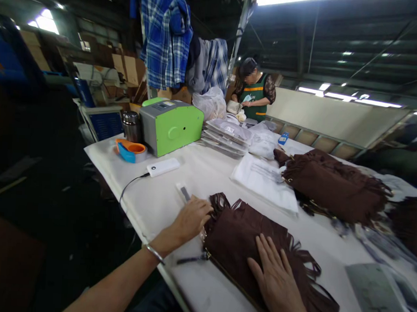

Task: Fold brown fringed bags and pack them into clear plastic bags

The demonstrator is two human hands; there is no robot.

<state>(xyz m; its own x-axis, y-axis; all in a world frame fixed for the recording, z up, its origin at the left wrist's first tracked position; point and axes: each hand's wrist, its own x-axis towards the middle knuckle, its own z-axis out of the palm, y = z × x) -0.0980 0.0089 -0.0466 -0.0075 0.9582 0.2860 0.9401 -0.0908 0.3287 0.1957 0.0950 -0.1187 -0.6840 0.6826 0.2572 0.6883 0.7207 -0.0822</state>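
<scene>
A dark brown fringed bag [241, 237] lies flat on the white-topped table [204, 300], with a zipper along its near edge and a dangling pull at the near left corner. My right hand [275, 276] rests palm down on it, fingers stretched out. At the bag's left end, my left hand [192, 218] has its fingers curled together over the edge and fringe; the fingertips are partly hidden. Just beyond that hand lies a small clear-and-grey strip [183, 192]. A metal bangle [154, 254] circles my left wrist.
Farther back are a white power bank [163, 167] with a cable, a tape dispenser [130, 151], a steel flask [131, 127] and a green-grey machine [178, 129]. White plastic bags [266, 180], another brown fringed bag [336, 183] and a grey object [379, 295] lie rightward. A co-worker [254, 91] stands across.
</scene>
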